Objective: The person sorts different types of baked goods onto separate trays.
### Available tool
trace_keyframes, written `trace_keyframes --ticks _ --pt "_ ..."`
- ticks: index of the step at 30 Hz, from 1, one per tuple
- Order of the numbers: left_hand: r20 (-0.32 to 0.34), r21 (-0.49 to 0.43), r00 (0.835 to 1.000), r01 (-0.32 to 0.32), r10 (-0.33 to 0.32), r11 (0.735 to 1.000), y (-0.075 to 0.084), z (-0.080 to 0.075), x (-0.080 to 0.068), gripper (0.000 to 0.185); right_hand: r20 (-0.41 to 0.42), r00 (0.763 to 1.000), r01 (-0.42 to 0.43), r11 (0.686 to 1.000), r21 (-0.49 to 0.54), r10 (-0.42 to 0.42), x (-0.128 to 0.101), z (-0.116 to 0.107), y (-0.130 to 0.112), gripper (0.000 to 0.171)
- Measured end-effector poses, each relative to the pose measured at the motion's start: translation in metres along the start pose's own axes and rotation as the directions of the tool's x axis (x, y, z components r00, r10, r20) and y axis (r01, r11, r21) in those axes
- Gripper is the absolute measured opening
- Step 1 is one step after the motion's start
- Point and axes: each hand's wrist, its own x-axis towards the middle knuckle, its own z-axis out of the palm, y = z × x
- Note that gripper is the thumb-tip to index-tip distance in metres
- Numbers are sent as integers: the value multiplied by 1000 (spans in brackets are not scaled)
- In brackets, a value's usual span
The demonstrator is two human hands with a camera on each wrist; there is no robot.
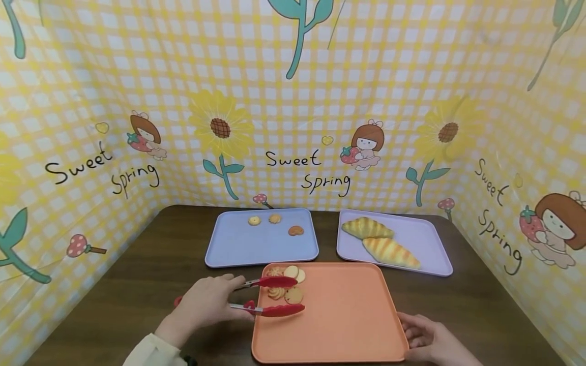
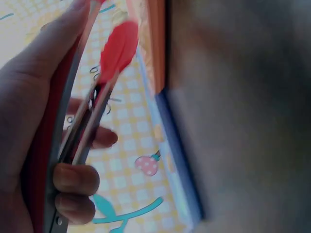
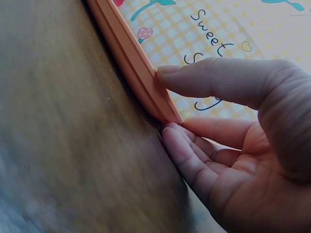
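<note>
My left hand grips a pair of tongs with red tips, its fingers curled round the metal arms. The tongs' arms are spread apart over the left part of an orange tray, one tip on either side of several cookies gathered near its far left corner. Whether a tip touches a cookie I cannot tell. At the tray's near right corner my right hand holds the rim. In the right wrist view its thumb lies on the rim, with fingertips against the tray's edge.
Behind on the left, a blue tray bears three small cookies. A lilac tray at the back right carries two croissants. All stand on a dark wooden table, with yellow checked cloth around its back and sides.
</note>
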Motion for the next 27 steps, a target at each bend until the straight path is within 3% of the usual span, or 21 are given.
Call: trace_keyframes --ticks 5,12,17,27 --pt "-29 74 994 -103 106 992 0 -4 4 73 0 1000 -6 1000 3 6 0 -1 0 71" --pt "-56 115 992 -105 112 988 6 -8 11 61 -8 1000 -22 1000 19 22 0 -1 0 70" --pt "-60 158 982 -166 177 973 8 -15 15 57 -1 1000 -16 1000 27 16 0 -1 0 71" --pt "24 204 970 -243 244 948 14 -27 29 49 20 1000 16 996 86 -18 -1 -2 1 70"
